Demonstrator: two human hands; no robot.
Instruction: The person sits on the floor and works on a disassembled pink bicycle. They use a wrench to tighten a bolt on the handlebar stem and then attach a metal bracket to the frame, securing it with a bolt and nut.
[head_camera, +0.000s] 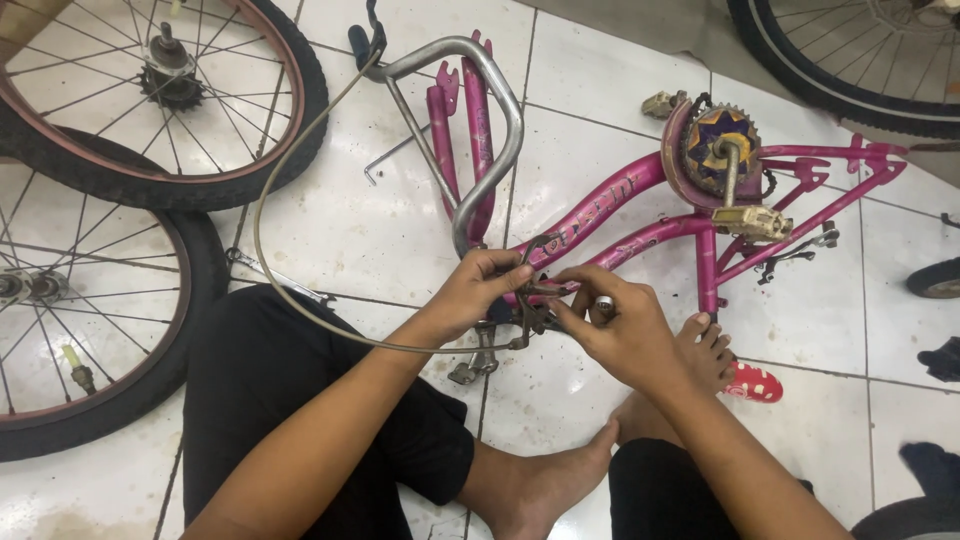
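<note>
A pink bicycle frame (610, 200) lies on its side on the white tiled floor (340, 230), without wheels. Its chainring and pedal (745, 215) face up at the right, and its steel handlebar (490, 130) points away from me. My left hand (480, 290) and my right hand (615, 325) meet at the frame's front end. Both pinch a dark metal brake caliper (535, 300) there. A grey brake cable (262, 210) loops from the caliper round to the handlebar. I sit with bare feet, one foot (705, 350) under the frame.
Two loose wheels (150, 110) overlap at the left, one nearer wheel (90, 330) beside my knee. Another wheel (850, 60) lies at the top right. A red spotted sandal (755, 382) sits by my foot. A thin metal rod (390, 155) and a spanner (270, 272) lie on the tiles.
</note>
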